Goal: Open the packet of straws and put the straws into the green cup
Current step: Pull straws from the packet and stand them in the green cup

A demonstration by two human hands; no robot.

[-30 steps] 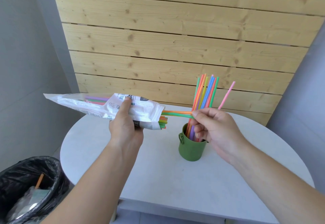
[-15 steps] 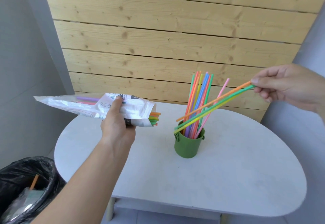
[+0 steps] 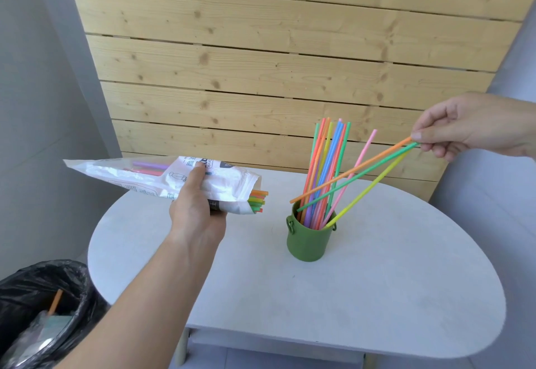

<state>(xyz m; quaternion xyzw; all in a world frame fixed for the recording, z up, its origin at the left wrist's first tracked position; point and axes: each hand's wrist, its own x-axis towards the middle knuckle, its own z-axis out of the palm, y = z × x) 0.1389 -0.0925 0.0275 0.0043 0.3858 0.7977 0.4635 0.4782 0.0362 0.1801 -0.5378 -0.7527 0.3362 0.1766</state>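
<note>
Straws (image 3: 355, 177), three of them, fan from your right hand's (image 3: 475, 125) pinching grip toward the green cup (image 3: 309, 242), while your left hand (image 3: 197, 209) grips the packet (image 3: 162, 177) level left of it so none spill.

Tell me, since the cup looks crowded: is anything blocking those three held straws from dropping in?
Only the upright straws already filling the green cup. The three straws pinched by the right hand cross in front of them, ends near the rim.
</note>
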